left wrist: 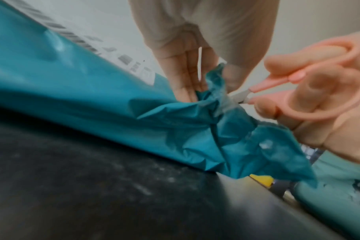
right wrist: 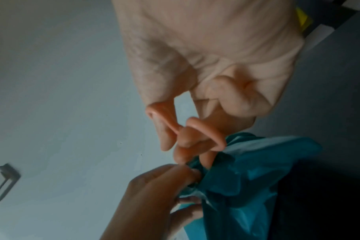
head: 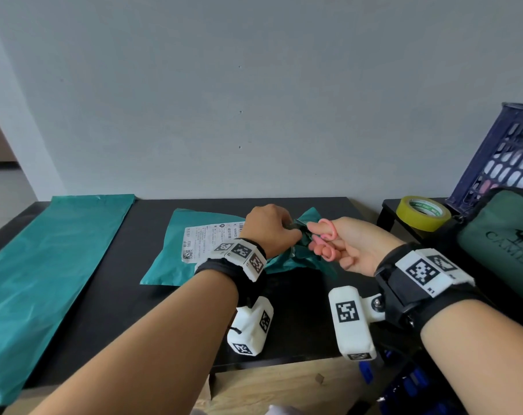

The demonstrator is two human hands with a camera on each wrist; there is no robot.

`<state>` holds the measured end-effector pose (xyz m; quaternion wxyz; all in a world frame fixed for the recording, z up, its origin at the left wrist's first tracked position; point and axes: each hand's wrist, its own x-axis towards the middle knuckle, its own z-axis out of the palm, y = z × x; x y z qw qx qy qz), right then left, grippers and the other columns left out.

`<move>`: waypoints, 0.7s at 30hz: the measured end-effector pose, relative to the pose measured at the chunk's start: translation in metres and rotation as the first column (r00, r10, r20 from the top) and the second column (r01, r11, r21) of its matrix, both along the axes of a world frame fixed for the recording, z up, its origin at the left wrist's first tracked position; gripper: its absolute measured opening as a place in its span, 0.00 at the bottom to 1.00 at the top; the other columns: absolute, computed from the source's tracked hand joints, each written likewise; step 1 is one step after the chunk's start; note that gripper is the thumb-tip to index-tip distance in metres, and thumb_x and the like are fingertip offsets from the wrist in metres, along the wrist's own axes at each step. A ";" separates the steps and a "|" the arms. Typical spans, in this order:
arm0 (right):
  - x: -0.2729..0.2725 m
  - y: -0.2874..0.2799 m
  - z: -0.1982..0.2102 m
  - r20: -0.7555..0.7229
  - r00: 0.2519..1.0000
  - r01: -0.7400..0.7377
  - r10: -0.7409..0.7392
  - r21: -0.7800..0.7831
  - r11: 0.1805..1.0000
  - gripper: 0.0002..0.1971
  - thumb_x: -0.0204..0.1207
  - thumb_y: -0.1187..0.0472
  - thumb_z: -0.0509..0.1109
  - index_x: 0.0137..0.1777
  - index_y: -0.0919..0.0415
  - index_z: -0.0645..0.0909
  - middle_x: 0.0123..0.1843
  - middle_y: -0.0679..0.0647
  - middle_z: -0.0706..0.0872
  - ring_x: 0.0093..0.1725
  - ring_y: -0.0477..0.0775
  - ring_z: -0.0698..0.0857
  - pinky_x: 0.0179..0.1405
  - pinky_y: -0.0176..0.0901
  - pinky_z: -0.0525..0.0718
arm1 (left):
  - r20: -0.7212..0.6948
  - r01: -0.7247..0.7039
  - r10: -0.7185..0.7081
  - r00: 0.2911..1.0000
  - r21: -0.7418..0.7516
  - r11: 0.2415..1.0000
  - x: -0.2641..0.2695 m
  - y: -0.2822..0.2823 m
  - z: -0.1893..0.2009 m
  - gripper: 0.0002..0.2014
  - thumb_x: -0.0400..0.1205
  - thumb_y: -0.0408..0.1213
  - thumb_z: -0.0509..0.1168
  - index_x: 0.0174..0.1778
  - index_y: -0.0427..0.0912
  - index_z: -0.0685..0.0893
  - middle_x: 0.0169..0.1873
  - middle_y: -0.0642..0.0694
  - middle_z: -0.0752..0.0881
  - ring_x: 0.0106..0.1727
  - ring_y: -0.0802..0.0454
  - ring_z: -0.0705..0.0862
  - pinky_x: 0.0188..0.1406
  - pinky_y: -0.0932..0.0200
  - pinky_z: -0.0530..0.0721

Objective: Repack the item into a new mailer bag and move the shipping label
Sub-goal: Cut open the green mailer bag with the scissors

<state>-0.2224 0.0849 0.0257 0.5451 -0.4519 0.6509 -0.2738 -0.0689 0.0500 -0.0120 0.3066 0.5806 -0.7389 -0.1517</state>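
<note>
A crumpled teal mailer bag (head: 170, 259) with a white shipping label (head: 207, 238) lies mid-table. My left hand (head: 272, 229) pinches its bunched right end (left wrist: 214, 97). My right hand (head: 341, 247) grips pink-handled scissors (head: 324, 244), thumb and fingers through the loops. In the left wrist view the scissors (left wrist: 310, 100) have their short blades (left wrist: 239, 95) at the bunched plastic just right of my left fingers (left wrist: 185, 78). A flat new teal mailer bag (head: 41, 265) lies along the table's left side. The bag (right wrist: 247, 178) hides the blades in the right wrist view.
The black table (head: 119, 310) stands against a grey wall. On a side table to the right are a yellow tape roll (head: 423, 212), a dark green pouch (head: 499, 244) and a blue crate (head: 508, 154).
</note>
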 end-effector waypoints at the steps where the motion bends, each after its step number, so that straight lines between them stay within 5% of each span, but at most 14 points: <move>1: -0.002 0.000 -0.001 0.012 1.000 0.007 -0.007 0.006 1.000 0.12 0.79 0.53 0.68 0.36 0.56 0.75 0.25 0.50 0.82 0.24 0.41 0.72 0.16 0.28 0.55 | -0.002 -0.020 0.020 1.000 0.032 0.999 -0.002 -0.001 0.002 0.11 0.71 0.48 0.69 0.40 0.44 0.89 0.36 0.50 0.89 0.42 0.50 0.86 0.41 0.60 0.83; 3: -0.003 0.001 -0.004 0.055 0.998 0.027 -0.028 0.012 1.000 0.11 0.78 0.53 0.70 0.36 0.56 0.76 0.26 0.51 0.83 0.26 0.42 0.72 0.16 0.28 0.57 | 0.027 -0.025 0.024 0.999 0.066 0.998 -0.007 -0.004 0.009 0.16 0.70 0.55 0.71 0.40 0.45 0.89 0.37 0.50 0.89 0.42 0.53 0.86 0.42 0.59 0.85; 8: -0.007 0.005 -0.009 0.141 0.987 0.068 -0.073 0.040 0.997 0.19 0.74 0.48 0.74 0.52 0.65 0.84 0.29 0.52 0.88 0.27 0.43 0.78 0.17 0.26 0.73 | 0.171 0.010 -0.033 0.985 0.136 0.991 -0.005 -0.010 0.019 0.10 0.70 0.42 0.72 0.44 0.45 0.93 0.41 0.47 0.92 0.44 0.48 0.88 0.43 0.58 0.87; 12: -0.013 0.008 -0.011 0.179 0.983 0.018 -0.025 0.037 0.999 0.26 0.71 0.47 0.75 0.59 0.68 0.84 0.35 0.55 0.90 0.30 0.44 0.82 0.19 0.27 0.78 | 0.155 0.003 -0.013 0.988 0.063 0.998 -0.001 -0.010 0.015 0.12 0.72 0.45 0.72 0.49 0.47 0.92 0.43 0.48 0.91 0.47 0.48 0.88 0.48 0.56 0.87; 17: -0.011 0.011 -0.008 0.062 0.991 -0.118 0.115 0.043 0.992 0.27 0.72 0.38 0.69 0.59 0.60 0.84 0.43 0.53 0.92 0.34 0.45 0.77 0.28 0.36 0.66 | 0.156 -0.041 0.049 0.986 -0.057 0.998 -0.004 -0.007 0.014 0.10 0.73 0.38 0.68 0.47 0.50 0.91 0.42 0.47 0.91 0.45 0.44 0.87 0.44 0.55 0.85; 21: -0.013 0.006 -0.005 0.016 0.986 -0.163 0.163 0.007 0.987 0.34 0.66 0.33 0.67 0.63 0.58 0.83 0.34 0.50 0.87 0.29 0.44 0.70 0.28 0.38 0.61 | 0.218 0.000 0.034 0.975 -0.153 0.988 -0.004 -0.004 0.010 0.10 0.74 0.36 0.65 0.45 0.48 0.90 0.39 0.49 0.90 0.43 0.45 0.86 0.42 0.55 0.85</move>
